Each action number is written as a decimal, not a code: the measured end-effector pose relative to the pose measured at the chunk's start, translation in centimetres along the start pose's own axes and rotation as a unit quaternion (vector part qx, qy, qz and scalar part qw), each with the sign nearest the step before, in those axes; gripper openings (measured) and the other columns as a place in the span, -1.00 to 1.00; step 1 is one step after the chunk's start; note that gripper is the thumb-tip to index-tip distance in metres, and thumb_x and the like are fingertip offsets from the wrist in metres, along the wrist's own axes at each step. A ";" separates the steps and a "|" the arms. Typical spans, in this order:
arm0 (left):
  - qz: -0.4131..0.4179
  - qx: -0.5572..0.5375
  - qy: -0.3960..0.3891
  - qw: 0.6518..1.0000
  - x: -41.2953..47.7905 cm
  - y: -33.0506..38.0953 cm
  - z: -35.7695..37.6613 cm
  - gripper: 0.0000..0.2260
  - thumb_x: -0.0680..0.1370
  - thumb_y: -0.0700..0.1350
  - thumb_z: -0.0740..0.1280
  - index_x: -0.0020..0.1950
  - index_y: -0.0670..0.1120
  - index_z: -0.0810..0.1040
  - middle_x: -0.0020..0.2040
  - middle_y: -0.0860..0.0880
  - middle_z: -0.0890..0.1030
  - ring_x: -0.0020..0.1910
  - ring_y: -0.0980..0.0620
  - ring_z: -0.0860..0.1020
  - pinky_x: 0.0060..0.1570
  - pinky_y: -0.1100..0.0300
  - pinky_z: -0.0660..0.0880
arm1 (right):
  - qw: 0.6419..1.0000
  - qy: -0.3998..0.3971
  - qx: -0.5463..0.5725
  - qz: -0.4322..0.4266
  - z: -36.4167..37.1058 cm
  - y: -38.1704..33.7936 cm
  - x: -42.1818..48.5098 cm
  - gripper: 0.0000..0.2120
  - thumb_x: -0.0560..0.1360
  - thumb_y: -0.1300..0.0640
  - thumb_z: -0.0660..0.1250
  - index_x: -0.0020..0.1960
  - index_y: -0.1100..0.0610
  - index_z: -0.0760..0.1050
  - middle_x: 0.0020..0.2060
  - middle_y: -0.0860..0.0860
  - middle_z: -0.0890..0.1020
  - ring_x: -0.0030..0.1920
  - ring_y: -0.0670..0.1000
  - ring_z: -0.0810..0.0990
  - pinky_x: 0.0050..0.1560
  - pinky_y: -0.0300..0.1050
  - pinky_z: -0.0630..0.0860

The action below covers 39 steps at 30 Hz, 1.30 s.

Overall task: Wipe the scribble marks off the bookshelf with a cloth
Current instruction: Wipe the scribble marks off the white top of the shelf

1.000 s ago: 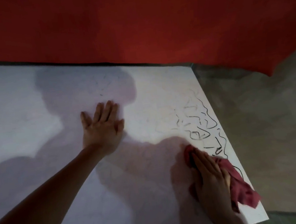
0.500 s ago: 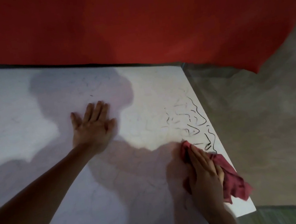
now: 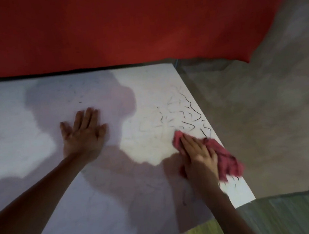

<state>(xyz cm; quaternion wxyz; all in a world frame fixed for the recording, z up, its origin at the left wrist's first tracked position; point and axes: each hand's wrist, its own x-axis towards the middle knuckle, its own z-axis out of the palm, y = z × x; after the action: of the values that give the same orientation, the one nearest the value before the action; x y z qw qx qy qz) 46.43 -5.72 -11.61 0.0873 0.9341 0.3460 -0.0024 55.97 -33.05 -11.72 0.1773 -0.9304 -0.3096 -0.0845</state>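
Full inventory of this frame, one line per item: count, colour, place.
bookshelf panel: one, white, fills left and centre, partly in shadow
scribble marks: one cluster, black, near the panel's right edge, beyond the cloth; a few more strokes nearer the camera
cloth: one, pinkish red, crumpled, on the panel at its right edge
fabric sheet: one, red, across the top behind the panel
concrete surface: one, grey, right of the panel
greenish surface: one, bottom right corner, blurred
left hand: one, rests flat on the panel, centre
right hand: one, presses on the cloth, fingers straight
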 end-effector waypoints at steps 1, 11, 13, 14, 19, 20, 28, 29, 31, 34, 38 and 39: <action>-0.003 -0.001 0.001 1.000 0.1 0.0 0.1 -0.35 0.50 0.19 -0.25 0.58 0.04 -0.04 0.58 0.08 -0.05 0.55 0.04 -0.10 0.44 -0.15 -0.16 | 1.000 0.006 0.002 -0.007 -0.4 0.4 -2.6 -0.52 0.35 0.06 0.12 0.21 0.07 0.55 0.15 -0.01 0.64 0.19 -0.02 0.47 0.09 -0.01 0.38; 0.002 0.003 -0.006 1.000 0.1 0.0 -0.3 -0.32 0.46 0.20 -0.25 0.58 0.06 -0.05 0.58 0.08 -0.07 0.55 0.05 -0.10 0.45 -0.14 -0.16 | 0.984 -0.077 -0.008 0.160 1.3 0.1 14.4 -0.61 0.59 0.13 0.10 0.39 0.09 0.39 0.34 0.07 0.46 0.37 0.12 0.36 0.38 0.11 0.15; 0.001 0.003 -0.005 1.000 -0.1 0.1 -0.5 -0.34 0.48 0.20 -0.26 0.58 0.06 -0.06 0.58 0.08 -0.08 0.55 0.05 -0.11 0.45 -0.14 -0.16 | 0.983 -0.087 -0.017 0.160 1.7 0.2 14.9 -0.60 0.61 0.13 0.10 0.44 0.07 0.32 0.41 0.03 0.39 0.41 0.09 0.30 0.41 0.07 0.10; 0.002 0.005 -0.005 1.000 -0.1 0.1 -0.4 -0.37 0.51 0.20 -0.25 0.58 0.06 -0.06 0.58 0.08 -0.08 0.55 0.05 -0.11 0.45 -0.14 -0.15 | 0.985 -0.086 -0.018 0.151 1.7 0.3 13.7 -0.59 0.61 0.11 0.09 0.46 0.07 0.31 0.43 0.01 0.36 0.43 0.07 0.29 0.40 0.04 0.10; -0.003 0.007 -0.005 1.000 0.2 0.1 -0.1 -0.46 0.62 0.16 -0.19 0.59 0.05 -0.06 0.58 0.08 -0.08 0.55 0.05 -0.11 0.46 -0.14 -0.16 | 0.995 -0.019 -0.022 0.091 0.6 -0.7 1.9 -0.47 0.41 0.02 0.03 0.18 0.20 0.60 0.12 0.12 0.65 0.12 0.14 0.63 0.10 0.18 0.48; -0.005 0.007 -0.003 1.000 0.2 0.1 0.0 -0.42 0.57 0.18 -0.23 0.58 0.06 -0.05 0.58 0.08 -0.07 0.55 0.05 -0.11 0.46 -0.13 -0.16 | 0.996 -0.011 -0.034 0.080 0.5 -1.1 0.7 -0.47 0.36 0.04 0.05 0.13 0.22 0.62 0.05 0.13 0.67 0.04 0.16 0.66 -0.01 0.22 0.53; 0.002 0.001 0.006 1.000 0.1 0.1 -0.2 -0.19 0.35 0.27 -0.40 0.58 0.06 -0.03 0.58 0.09 -0.05 0.55 0.04 -0.09 0.44 -0.13 -0.16 | 0.977 -0.081 -0.031 0.195 2.6 -1.1 14.8 -0.48 0.53 0.06 0.19 0.45 0.20 0.30 0.42 0.10 0.37 0.42 0.14 0.28 0.36 0.13 0.13; 0.003 0.000 0.006 1.000 0.0 0.1 -0.2 -0.19 0.36 0.27 -0.40 0.58 0.06 -0.03 0.58 0.09 -0.05 0.55 0.04 -0.08 0.44 -0.13 -0.16 | 0.975 -0.089 -0.042 0.201 2.7 -0.9 16.3 -0.47 0.54 0.05 0.23 0.46 0.18 0.26 0.44 0.09 0.33 0.43 0.13 0.24 0.39 0.13 0.10; 0.005 0.003 0.007 1.000 0.0 0.0 -0.2 -0.19 0.36 0.27 -0.40 0.58 0.06 -0.03 0.58 0.08 -0.04 0.55 0.04 -0.08 0.44 -0.14 -0.15 | 0.977 -0.100 -0.046 0.185 2.7 -0.8 16.7 -0.47 0.55 0.06 0.24 0.47 0.18 0.24 0.45 0.09 0.32 0.44 0.13 0.24 0.41 0.12 0.10; 0.006 0.005 0.005 1.000 0.2 -0.1 -0.1 -0.19 0.36 0.27 -0.40 0.58 0.05 -0.02 0.58 0.08 -0.04 0.55 0.03 -0.08 0.44 -0.14 -0.14 | 0.987 -0.076 -0.026 0.141 2.0 -0.6 10.8 -0.51 0.55 0.03 0.06 0.43 0.17 0.35 0.40 0.09 0.41 0.41 0.12 0.34 0.37 0.11 0.17; 0.001 0.007 0.004 1.000 0.2 0.0 0.2 -0.18 0.34 0.27 -0.41 0.58 0.06 -0.04 0.58 0.09 -0.06 0.55 0.05 -0.10 0.44 -0.13 -0.16 | 0.996 -0.024 -0.033 0.084 0.6 -0.3 1.3 -0.45 0.37 0.02 0.04 0.15 0.23 0.61 0.09 0.15 0.66 0.10 0.17 0.64 0.07 0.19 0.51; 0.000 0.004 0.007 1.000 0.2 0.0 0.1 -0.17 0.33 0.27 -0.41 0.58 0.06 -0.03 0.58 0.09 -0.06 0.55 0.05 -0.10 0.44 -0.13 -0.16 | 0.996 -0.014 -0.048 0.080 0.6 -0.3 0.5 -0.49 0.36 0.03 0.08 0.10 0.24 0.63 0.04 0.15 0.67 0.05 0.17 0.66 0.01 0.17 0.53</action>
<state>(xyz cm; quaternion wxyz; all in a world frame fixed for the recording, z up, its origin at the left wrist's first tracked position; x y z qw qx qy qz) 46.61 -5.63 -11.76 0.0807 0.9344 0.3469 0.0027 56.24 -32.33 -12.07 0.1341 -0.9606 -0.2326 -0.0722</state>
